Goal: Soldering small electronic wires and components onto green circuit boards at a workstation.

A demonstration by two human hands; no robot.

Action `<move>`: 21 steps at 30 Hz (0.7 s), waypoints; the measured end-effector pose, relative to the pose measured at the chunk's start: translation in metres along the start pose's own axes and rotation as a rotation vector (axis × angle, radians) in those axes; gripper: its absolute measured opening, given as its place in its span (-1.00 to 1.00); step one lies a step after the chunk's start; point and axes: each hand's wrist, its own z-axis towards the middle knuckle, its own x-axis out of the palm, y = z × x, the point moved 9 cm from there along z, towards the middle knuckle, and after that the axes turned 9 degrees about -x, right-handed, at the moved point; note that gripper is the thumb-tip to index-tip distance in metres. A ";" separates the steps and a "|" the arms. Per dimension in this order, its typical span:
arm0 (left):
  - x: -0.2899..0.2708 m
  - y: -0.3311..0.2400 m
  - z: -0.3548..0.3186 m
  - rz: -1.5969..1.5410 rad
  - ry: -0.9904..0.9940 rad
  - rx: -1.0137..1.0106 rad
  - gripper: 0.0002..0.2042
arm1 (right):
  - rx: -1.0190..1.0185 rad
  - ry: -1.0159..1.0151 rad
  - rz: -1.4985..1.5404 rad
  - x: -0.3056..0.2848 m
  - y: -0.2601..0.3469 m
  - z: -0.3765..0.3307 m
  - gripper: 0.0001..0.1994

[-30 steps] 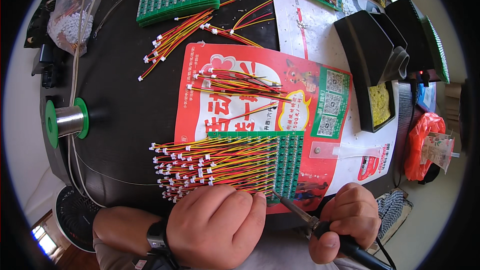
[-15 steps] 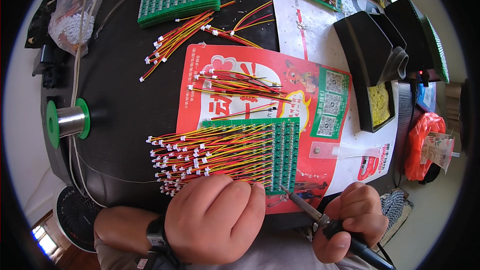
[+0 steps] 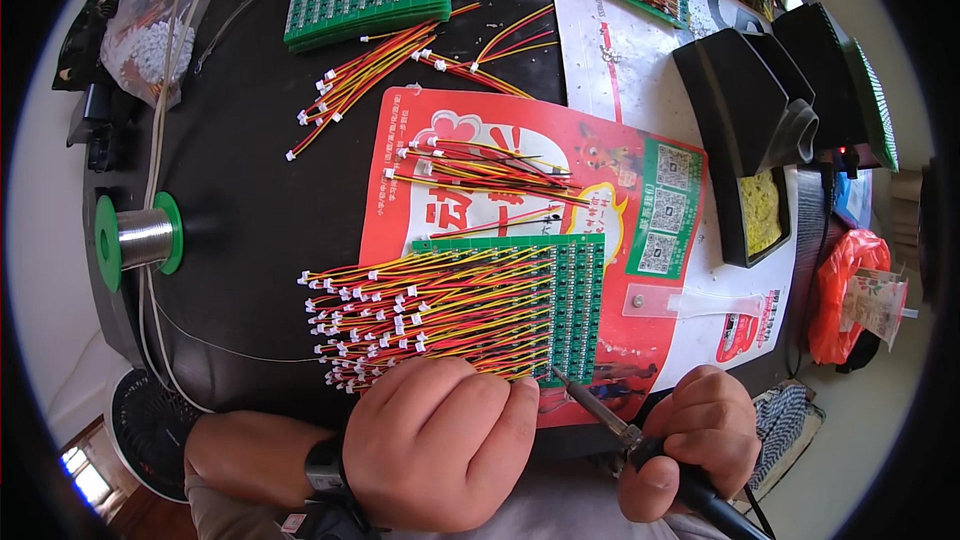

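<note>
Your right hand (image 3: 700, 440) gripped the soldering iron (image 3: 598, 407), its tip at the green board (image 3: 578, 310) on the red sheet (image 3: 640, 345); your left hand (image 3: 440, 445) had curled fingers, their hold hidden.

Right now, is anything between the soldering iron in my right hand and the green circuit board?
Nothing visible: the soldering iron reaches over the circuit board at its near edge. Your left hand sits left of the tip, not across its path.
</note>
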 end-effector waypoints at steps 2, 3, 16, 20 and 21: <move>0.001 0.000 0.002 -0.003 0.015 -0.012 -0.77 | 0.011 0.004 -0.010 0.000 0.000 -0.001 -0.81; 0.001 0.001 0.002 -0.005 0.016 -0.012 -0.77 | 0.021 0.007 -0.020 0.000 -0.001 -0.002 -0.81; 0.000 -0.002 0.005 0.014 0.020 -0.012 -0.78 | 0.050 0.115 -0.012 0.005 -0.003 0.001 -0.77; 0.001 -0.004 0.008 0.011 0.038 0.010 -0.79 | -0.027 -0.031 -0.009 -0.002 -0.001 -0.002 -0.77; 0.002 -0.003 0.006 0.010 0.038 0.012 -0.79 | -0.035 -0.080 -0.001 -0.006 -0.001 -0.003 -0.77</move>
